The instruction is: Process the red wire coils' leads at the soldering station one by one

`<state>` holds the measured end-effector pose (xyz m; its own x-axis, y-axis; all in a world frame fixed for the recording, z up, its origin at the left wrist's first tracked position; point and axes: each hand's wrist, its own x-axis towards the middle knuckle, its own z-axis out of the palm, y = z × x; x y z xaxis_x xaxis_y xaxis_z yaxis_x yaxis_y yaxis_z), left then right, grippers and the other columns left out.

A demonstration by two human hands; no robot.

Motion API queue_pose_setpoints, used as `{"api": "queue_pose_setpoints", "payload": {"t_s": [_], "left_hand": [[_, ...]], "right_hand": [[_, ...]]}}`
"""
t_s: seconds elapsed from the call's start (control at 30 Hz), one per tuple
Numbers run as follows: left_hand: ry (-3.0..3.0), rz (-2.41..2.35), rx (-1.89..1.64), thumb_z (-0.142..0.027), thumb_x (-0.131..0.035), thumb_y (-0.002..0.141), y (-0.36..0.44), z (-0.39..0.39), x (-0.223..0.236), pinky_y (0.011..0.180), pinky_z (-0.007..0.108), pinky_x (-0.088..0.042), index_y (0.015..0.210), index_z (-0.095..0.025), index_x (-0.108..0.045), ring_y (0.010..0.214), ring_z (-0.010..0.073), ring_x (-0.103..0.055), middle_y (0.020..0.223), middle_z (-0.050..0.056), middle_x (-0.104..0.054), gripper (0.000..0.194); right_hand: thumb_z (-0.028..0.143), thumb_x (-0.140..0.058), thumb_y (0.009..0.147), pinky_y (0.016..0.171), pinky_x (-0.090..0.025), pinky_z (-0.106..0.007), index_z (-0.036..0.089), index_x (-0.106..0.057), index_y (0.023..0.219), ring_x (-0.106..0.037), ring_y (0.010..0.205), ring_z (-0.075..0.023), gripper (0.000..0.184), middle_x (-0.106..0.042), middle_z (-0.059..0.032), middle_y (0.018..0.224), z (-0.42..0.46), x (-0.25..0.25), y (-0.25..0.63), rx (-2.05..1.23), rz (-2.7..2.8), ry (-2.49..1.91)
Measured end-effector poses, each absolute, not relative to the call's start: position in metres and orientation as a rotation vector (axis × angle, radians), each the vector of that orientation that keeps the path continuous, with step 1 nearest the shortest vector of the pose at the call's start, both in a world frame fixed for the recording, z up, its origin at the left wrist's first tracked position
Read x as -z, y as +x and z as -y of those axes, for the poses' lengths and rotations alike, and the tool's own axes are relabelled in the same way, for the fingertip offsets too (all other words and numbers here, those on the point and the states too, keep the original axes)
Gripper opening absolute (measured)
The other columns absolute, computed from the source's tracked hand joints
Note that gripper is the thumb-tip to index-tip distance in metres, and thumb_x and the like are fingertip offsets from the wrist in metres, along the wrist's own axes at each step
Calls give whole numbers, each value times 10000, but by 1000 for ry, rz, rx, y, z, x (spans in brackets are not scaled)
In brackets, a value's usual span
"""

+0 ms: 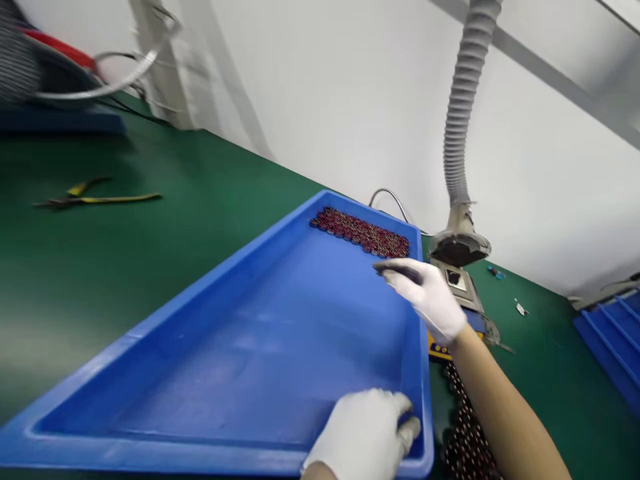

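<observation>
One dark elongated item [390,268], grasped between thumb and fingers of the white-gloved right hand [427,293]; it sits over the far right part of the blue tray [270,347], exact type can't be told. Right forearm crosses the tray's right rim. White-gloved left hand [367,433] is at the tray's near right corner, fingers curled; can't tell whether it grips anything. Many small round red-and-black parts [363,233] packed in a band inside the tray, along its far end, just beyond the dark item. More similar small parts [467,430] lie outside the tray, right of its near right side, partly behind the right forearm. Yellow-and-blue device [440,348] just right of the tray, partly hidden by the right hand and wrist. Gray corrugated hose [457,120] hangs beyond the tray's far right corner, ending in a hood [460,247]. Two small items, one blue and red [497,273], one whitish [521,308], farther right of the tray. Blue ribbed bin [613,340] well right of the tray. Yellow-handled pliers [83,195] well left of the tray, on the green table [200,200]. White wall [325,100] behind the tray.
</observation>
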<state>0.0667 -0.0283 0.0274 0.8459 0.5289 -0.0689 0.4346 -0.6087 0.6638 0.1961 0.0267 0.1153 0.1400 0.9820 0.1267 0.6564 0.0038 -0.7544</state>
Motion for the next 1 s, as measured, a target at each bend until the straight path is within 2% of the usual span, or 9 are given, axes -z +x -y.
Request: {"api": "queue_pose_setpoints", "payload": {"t_s": [0.1,0.2,0.37,0.47,0.67,0.77,0.83,0.9,1.0], "left_hand": [[2365,-728,-174,-306,-477,821,68,28,-34,708,442,-491,964,-257,-648,787,313,-656,843,93,-709,228],[2420,-689,-205,-291,-521,760,67,29,-41,715,448,-492,1057,-276,-619,787,318,-651,874,85,-703,313],[2457,-683,-175,-279,-560,712,68,31,-50,805,438,-468,1085,-274,-627,910,318,-627,958,108,-693,379],[2454,-696,-146,-305,-555,730,69,32,-53,778,437,-478,1021,-267,-662,861,321,-640,913,110,-701,313],[2418,-842,-272,-316,-509,795,68,30,-44,760,421,-485,987,-212,-664,817,286,-639,885,84,-702,268],[2384,-895,-428,-342,-539,792,70,29,-51,770,365,-503,1054,-201,-624,827,235,-638,923,66,-692,310],[2407,-808,-729,-308,-612,734,75,30,-66,778,357,-513,1119,-213,-568,881,227,-625,994,63,-667,399],[2455,-606,-1143,-248,-654,683,85,34,-84,806,363,-512,1169,-222,-502,981,232,-587,1106,78,-612,510],[2514,-391,-1694,-148,-606,709,100,38,-106,833,354,-497,1179,-192,-463,1059,227,-527,1175,117,-531,494]], "right_hand": [[341,-545,776,753,-476,-320,203,-654,839,-629,823,-186,186,-691,-43,906,58,-117,218,-266,1500,-1747],[318,-500,799,757,-440,-402,190,-670,816,-618,806,-260,214,-683,-96,853,117,-77,241,58,1423,-2404],[278,-505,787,768,-416,-379,194,-627,1041,-595,862,-271,294,-628,-119,1022,133,-12,255,-53,1289,-2656],[203,-547,729,776,-393,-425,124,-649,942,-558,885,-317,249,-592,-178,976,124,1,256,-33,1149,-2619],[177,-598,645,860,-364,-459,168,-621,649,-525,949,-320,25,-597,-151,941,124,-10,262,-166,1024,-2195],[389,-616,664,757,-457,-389,187,-590,710,-599,792,-244,209,-633,-85,808,124,-39,259,-330,987,-1864],[509,-608,663,680,-488,-356,197,-587,834,-621,721,-215,356,-643,-62,776,121,-66,250,-473,944,-1611],[488,-641,672,698,-493,-345,240,-572,1002,-631,774,-201,419,-654,-55,865,118,-94,237,-702,856,-1257],[417,-710,647,723,-501,-346,259,-624,976,-633,804,-205,375,-672,-49,843,110,-122,216,-918,732,-811]]}}
